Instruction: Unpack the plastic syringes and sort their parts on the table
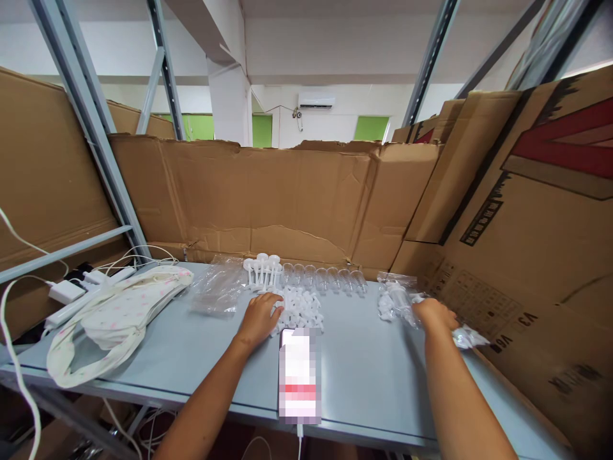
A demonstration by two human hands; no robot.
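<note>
My left hand [261, 316] rests at the left edge of a pile of small white plastic pieces [301, 310], its fingers extended and thumb apart. Behind the pile stand white round-topped plastic parts with stems [263, 271]. Beside them runs a row of clear plastic cups [322, 278]. On the right, my right hand [435, 314] is closed over a clear plastic bag [400, 300] with white pieces inside; most of its fingertips are hidden. More crumpled clear plastic [470, 337] shows on the far side of that hand.
A phone [299, 377] with a cable lies at the table's front edge [230, 409]. Flat clear bags [218, 287], a pale cloth item with a strap [119, 306] and a power strip [89, 297] are on the left. Cardboard walls [268, 198] enclose the back and sides.
</note>
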